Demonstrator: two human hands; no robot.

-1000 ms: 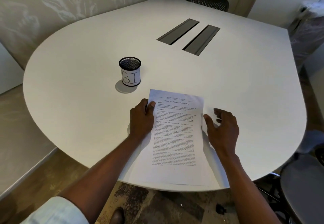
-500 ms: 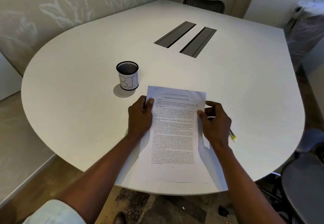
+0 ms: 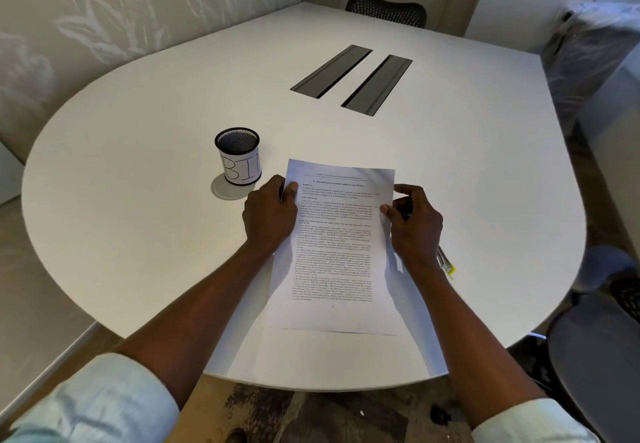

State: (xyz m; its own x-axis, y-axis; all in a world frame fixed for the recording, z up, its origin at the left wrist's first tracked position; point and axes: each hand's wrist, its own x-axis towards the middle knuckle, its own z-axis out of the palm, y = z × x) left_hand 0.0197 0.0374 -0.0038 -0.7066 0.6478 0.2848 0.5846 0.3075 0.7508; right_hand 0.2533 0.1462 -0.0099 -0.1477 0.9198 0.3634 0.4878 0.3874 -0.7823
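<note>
Holding a printed sheet of paper (image 3: 334, 245) with both hands is pretty much the whole story from the head camera. The left hand (image 3: 268, 217) pinches the sheet's left long edge, thumb on top of the print and fingers curled underneath. The right hand (image 3: 415, 224) does the same on the right long edge, thumb (image 3: 385, 209) clamped on the margin. So the sheet sits right between the two hands, both gripping its far half. Its long axis runs straight away from the near edge of the table (image 3: 138, 200). The far end looks lifted a bit, and I can't tell if the near end touches the tabletop.

A mesh cup (image 3: 239, 156) with "BIN" written on it stands just beyond the left hand, off the sheet's far left corner, so that hand is the closer one if the paper heads there, I'd guess. A pen (image 3: 446, 264) lies on the table, peeking out from behind the right wrist.
</note>
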